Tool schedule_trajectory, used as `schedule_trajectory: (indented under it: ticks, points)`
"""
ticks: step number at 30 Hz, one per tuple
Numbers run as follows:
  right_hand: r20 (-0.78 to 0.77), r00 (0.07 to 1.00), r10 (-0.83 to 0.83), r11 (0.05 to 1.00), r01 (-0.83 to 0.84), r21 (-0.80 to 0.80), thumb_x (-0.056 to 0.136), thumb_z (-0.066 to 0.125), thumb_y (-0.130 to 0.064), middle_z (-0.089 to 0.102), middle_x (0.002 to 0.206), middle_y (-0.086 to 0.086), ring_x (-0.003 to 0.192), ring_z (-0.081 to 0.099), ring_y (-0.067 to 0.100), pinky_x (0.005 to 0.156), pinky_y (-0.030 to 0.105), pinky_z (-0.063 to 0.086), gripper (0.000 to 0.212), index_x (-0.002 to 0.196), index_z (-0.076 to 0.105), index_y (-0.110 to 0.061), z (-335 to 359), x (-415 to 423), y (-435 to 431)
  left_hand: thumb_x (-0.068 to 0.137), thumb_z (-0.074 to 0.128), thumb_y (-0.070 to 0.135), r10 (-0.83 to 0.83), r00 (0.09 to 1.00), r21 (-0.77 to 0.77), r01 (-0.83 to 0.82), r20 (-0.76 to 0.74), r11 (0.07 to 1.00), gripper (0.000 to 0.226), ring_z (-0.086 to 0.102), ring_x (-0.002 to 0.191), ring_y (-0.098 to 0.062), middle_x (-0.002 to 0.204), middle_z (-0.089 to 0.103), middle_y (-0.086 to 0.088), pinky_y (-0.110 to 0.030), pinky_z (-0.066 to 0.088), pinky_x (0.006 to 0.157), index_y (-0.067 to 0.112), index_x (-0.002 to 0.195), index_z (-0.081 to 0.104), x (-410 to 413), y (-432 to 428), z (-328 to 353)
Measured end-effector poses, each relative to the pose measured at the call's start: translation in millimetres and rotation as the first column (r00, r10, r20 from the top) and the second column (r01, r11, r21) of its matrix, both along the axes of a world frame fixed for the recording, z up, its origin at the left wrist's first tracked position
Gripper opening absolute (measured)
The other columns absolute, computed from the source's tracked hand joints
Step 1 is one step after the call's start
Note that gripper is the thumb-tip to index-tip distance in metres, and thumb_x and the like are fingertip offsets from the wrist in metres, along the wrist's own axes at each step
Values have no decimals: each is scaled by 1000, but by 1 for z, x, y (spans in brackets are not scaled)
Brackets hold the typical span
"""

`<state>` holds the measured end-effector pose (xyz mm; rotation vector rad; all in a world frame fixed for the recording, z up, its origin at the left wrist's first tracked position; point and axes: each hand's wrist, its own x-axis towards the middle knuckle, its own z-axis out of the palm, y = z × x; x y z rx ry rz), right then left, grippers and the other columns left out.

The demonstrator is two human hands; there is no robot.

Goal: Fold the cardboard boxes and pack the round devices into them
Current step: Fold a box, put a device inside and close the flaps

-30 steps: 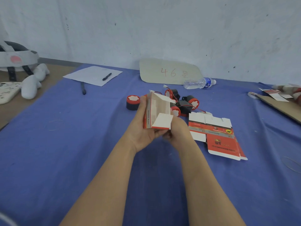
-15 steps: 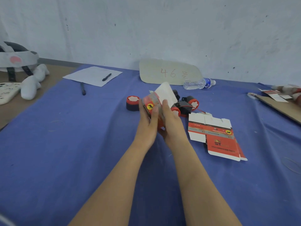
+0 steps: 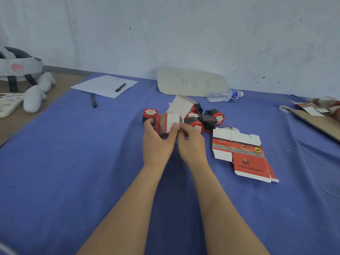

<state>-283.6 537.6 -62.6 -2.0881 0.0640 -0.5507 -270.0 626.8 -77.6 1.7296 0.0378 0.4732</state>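
Box has swung round since half a second ago: the half-folded cardboard box [image 3: 166, 122] now sits lower, just above the desk [image 3: 73, 181], red side out to 9 o'clock. A white flap [image 3: 173, 119] is turned across the near face and the tall flap [image 3: 181, 105] sticks up at 12. The left hand [image 3: 158, 146] wraps it, thumb pressing that white flap. The right hand [image 3: 192, 144] has its fingers curled, pinching the 3 o'clock edge. I reckon one end is getting closed, so no packing yet. The round devices [image 3: 202, 118] wait at 2 o'clock, a lone device [image 3: 150, 114] at 10 and a flat box [image 3: 246, 155] at 4.
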Motion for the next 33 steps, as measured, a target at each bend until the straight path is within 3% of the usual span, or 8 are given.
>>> schedule_trajectory:
  ticks: [3, 7, 15, 18, 22, 26, 30, 33]
  points:
    - [41, 999, 9, 985, -2, -171, 94, 41, -3, 60, 95, 0, 88, 55, 18, 69, 21, 39, 39, 124, 62, -16, 0, -2, 4, 87, 61, 51, -38, 999, 30, 39, -26, 999, 70, 48, 117, -11, 135, 42, -1, -22, 40, 88, 27, 145, 31, 3, 2, -1]
    - [80, 991, -109, 992, 113, -52, 95, 42, -2, 51, 135, 0, 120, 48, 17, 86, 13, 32, 38, 127, 59, -13, 0, -1, 1, 95, 51, 43, -89, 995, 192, 96, -44, 977, 59, 49, 109, -14, 137, 39, -4, -24, 38, 87, 33, 149, 27, 4, 3, -3]
    - [-24, 982, -189, 942, 175, -287, 98, 44, -17, 36, 151, 1, 137, 24, 23, 110, 34, 29, 47, 145, 35, -15, -7, 2, 0, 100, 40, 36, 45, 996, 429, -7, -80, 904, 40, 49, 115, -28, 130, 48, -10, -39, 43, 93, 13, 133, 44, 1, 4, -2]
    - [-108, 984, -139, 968, 112, -225, 99, 41, -22, 42, 145, 4, 118, 45, 20, 87, 30, 41, 45, 143, 35, -16, -9, 2, 0, 101, 37, 31, 112, 990, 528, -51, -85, 848, 43, 40, 123, -30, 135, 47, -12, -39, 35, 103, 6, 135, 41, 2, 4, -3]
    - [-196, 974, -109, 990, 88, -113, 100, 40, -31, 63, 114, 5, 87, 52, 16, 67, 26, 37, 33, 128, 49, -17, -10, 1, 2, 99, 43, 35, 43, 994, 396, 0, -101, 918, 60, 46, 123, -31, 139, 47, -11, -41, 42, 95, 10, 150, 20, 1, 4, -2]
    - [-207, 972, -107, 990, 86, -111, 99, 40, -37, 61, 101, 3, 84, 50, 14, 61, 25, 36, 33, 123, 51, -17, -12, 3, 2, 91, 57, 42, 38, 995, 283, -9, -97, 959, 52, 55, 112, -25, 122, 58, -2, -35, 46, 85, 15, 133, 42, 1, 6, -1]
    - [-212, 970, -118, 986, 89, -143, 99, 39, -35, 55, 100, 0, 86, 46, 14, 66, 26, 36, 33, 125, 50, -17, -12, 5, 2, 103, 32, 33, 119, 987, 28, -117, -112, 993, 31, 54, 88, -21, 93, 55, 1, -27, 37, 59, 11, 109, 52, 1, 5, 3]
    - [-214, 969, -124, 983, 90, -162, 100, 39, -35, 52, 96, -3, 82, 45, 12, 65, 26, 37, 34, 127, 50, -18, -12, 4, 1, 101, 32, 20, 158, 967, -178, -194, -198, 965, 34, 49, 87, -19, 104, 49, 1, -24, 33, 57, 12, 133, 40, 4, 8, 5]
